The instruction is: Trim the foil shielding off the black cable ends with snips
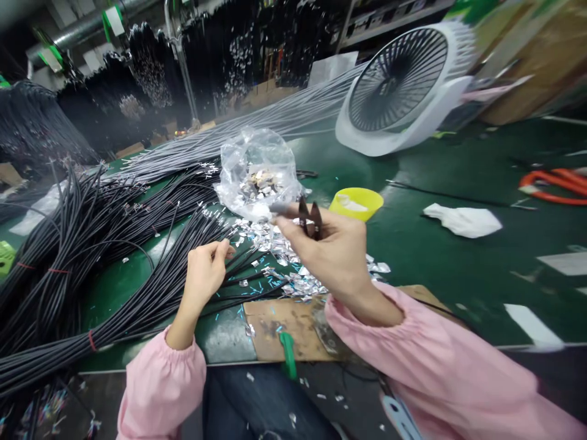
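Note:
My right hand [332, 247] is raised above the green table [458, 269], fingers closed round small dark snips [310, 219] whose two blades point up. My left hand [206, 272] pinches the end of a black cable [250, 256] from the bundles lying to the left. Silver foil scraps [293, 275] are heaped on the table between and below both hands. Just behind the snips stands a clear plastic bag [257, 171] with more scraps inside. Both wrists wear pink sleeves.
Thick bundles of black cables [92, 256] cover the left of the table; grey cables [257, 128] run to the back. A white fan [403, 85], a yellow cup [358, 201], a white rag [461, 220], orange-handled pliers [554, 183] and a cardboard piece [284, 330] lie around.

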Demonstrator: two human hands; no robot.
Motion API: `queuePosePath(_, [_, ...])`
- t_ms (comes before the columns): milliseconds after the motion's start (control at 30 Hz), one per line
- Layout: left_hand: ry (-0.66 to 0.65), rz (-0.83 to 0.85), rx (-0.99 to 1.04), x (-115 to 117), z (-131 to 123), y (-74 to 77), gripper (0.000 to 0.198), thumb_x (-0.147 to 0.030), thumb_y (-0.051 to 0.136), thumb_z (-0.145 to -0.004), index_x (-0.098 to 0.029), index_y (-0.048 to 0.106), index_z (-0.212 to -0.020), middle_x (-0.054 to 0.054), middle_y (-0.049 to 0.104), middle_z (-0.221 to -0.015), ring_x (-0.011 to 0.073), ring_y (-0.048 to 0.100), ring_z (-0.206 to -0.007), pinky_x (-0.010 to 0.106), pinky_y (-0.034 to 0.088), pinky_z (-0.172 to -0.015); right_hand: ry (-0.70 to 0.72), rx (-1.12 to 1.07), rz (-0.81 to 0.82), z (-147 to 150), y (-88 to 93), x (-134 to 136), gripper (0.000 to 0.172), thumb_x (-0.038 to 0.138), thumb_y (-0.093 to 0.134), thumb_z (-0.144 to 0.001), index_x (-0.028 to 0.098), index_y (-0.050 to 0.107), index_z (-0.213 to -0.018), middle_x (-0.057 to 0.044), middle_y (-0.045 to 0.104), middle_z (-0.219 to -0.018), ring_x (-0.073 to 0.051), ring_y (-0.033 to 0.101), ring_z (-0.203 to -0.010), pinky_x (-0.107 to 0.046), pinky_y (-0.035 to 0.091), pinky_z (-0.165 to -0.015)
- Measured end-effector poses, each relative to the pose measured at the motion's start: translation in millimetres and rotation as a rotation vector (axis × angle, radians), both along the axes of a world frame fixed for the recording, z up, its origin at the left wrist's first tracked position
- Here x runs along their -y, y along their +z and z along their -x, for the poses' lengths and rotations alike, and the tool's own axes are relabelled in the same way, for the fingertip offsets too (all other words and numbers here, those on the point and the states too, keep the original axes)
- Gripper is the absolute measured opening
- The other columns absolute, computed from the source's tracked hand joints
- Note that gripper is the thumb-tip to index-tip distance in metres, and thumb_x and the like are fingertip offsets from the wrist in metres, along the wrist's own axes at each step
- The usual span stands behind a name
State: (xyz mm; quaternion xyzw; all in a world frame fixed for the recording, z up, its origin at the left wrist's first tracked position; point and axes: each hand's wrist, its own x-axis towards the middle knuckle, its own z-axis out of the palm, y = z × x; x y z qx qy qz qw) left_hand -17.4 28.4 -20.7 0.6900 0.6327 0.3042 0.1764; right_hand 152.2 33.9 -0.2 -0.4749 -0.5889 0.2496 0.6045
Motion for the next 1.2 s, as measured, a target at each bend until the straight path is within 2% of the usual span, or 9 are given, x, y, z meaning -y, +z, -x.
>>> queuePosePath(100, [0.053,-0.014,-0.272,-6,3,-7.8,0.013,-0.017,0.054,-0.083,-0.017,0.067,-0.084,0.005,0.069,-0.086,0.0171,0.064,-0.080,0.028,0.048,-0.078,0.042,-0.075,0.009,-2,0.6,-3,0.025,0.028,0.049,-0.082,0.014,0.068,-0.091,-0.002,0.063,-0.062,-0.007,0.038,-0.039,-0.023,0.032,-0.040])
queuePosePath(200, [0.076,-0.004,-0.392,-8,-1,-16.8,0.012,-0.010,0.058,-0.079,-0.015,0.065,-0.088,0.010,0.065,-0.094,0.0210,0.063,-0.087,0.031,0.047,-0.079,0.143,-0.067,0.017,-2,-1.7,-6,0.029,0.029,0.044,-0.085,0.014,0.065,-0.098,-0.001,0.063,-0.062,-0.007,0.036,-0.039,-0.023,0.032,-0.042])
queuePosePath(400, [0.026,-0.035,-0.501,-13,-7,-26.7,0.010,-0.011,0.055,-0.082,-0.012,0.061,-0.090,0.012,0.064,-0.085,0.0254,0.061,-0.087,0.036,0.047,-0.075,0.378,0.516,0.047,1,-11.5,-15,0.023,0.013,0.044,-0.080,0.015,0.066,-0.073,-0.002,0.061,-0.055,-0.010,0.050,-0.047,-0.022,0.035,-0.050])
queuePosePath(533, [-0.071,-0.122,-0.418,-14,-6,-22.2,0.009,-0.013,0.053,-0.084,-0.015,0.062,-0.083,0.007,0.065,-0.081,0.0191,0.062,-0.081,0.030,0.048,-0.075,0.338,0.610,0.045,2,-14.4,-17,0.023,0.012,0.045,-0.080,0.016,0.067,-0.081,-0.005,0.068,-0.067,-0.014,0.057,-0.057,-0.024,0.037,-0.056])
queuePosePath(700, [-0.090,-0.314,-0.222,-6,-13,-9.3,0.013,-0.018,0.051,-0.086,-0.017,0.064,-0.091,0.004,0.068,-0.085,0.0122,0.062,-0.074,0.022,0.048,-0.068,0.119,0.410,0.018,0,-10.0,-13,0.020,0.020,0.052,-0.078,0.015,0.068,-0.089,-0.005,0.069,-0.072,-0.015,0.058,-0.058,-0.026,0.042,-0.057])
queuePosePath(833, [-0.125,-0.495,0.012,6,-18,-6.2,0.017,-0.021,0.055,-0.084,-0.017,0.064,-0.098,0.000,0.066,-0.070,0.0102,0.058,-0.058,0.020,0.047,-0.057,0.189,0.275,0.002,1,-8.9,-11,0.015,0.023,0.057,-0.074,0.014,0.068,-0.078,-0.003,0.066,-0.064,-0.012,0.054,-0.051,-0.023,0.040,-0.049])
queuePosePath(933, [-0.158,-0.507,-0.023,12,-21,-5.9,0.032,-0.020,0.049,-0.086,-0.016,0.055,-0.117,0.002,0.066,-0.074,0.0105,0.057,-0.057,0.021,0.047,-0.057,0.222,0.252,-0.036,2,-9.2,-9,0.015,0.023,0.054,-0.076,0.014,0.067,-0.076,-0.003,0.065,-0.064,-0.011,0.053,-0.052,-0.023,0.040,-0.049])
queuePosePath(1100, [-0.092,-0.439,0.070,17,-23,2.1,0.014,-0.019,0.055,-0.082,-0.016,0.068,-0.077,0.002,0.063,-0.063,0.0109,0.056,-0.054,0.022,0.044,-0.052,0.227,0.204,-0.098,4,-8.4,-5,0.012,0.022,0.054,-0.077,0.015,0.064,-0.076,-0.004,0.066,-0.072,-0.013,0.057,-0.061,-0.025,0.044,-0.055])
queuePosePath(1200, [-0.015,-0.445,0.188,19,-23,7.1,0.010,-0.020,0.062,-0.077,-0.017,0.066,-0.069,-0.001,0.061,-0.060,0.0098,0.054,-0.053,0.020,0.041,-0.049,0.199,0.125,-0.020,3,-6.4,-3,0.015,0.028,0.053,-0.079,0.016,0.061,-0.075,-0.002,0.062,-0.064,-0.011,0.052,-0.052,-0.022,0.041,-0.048])
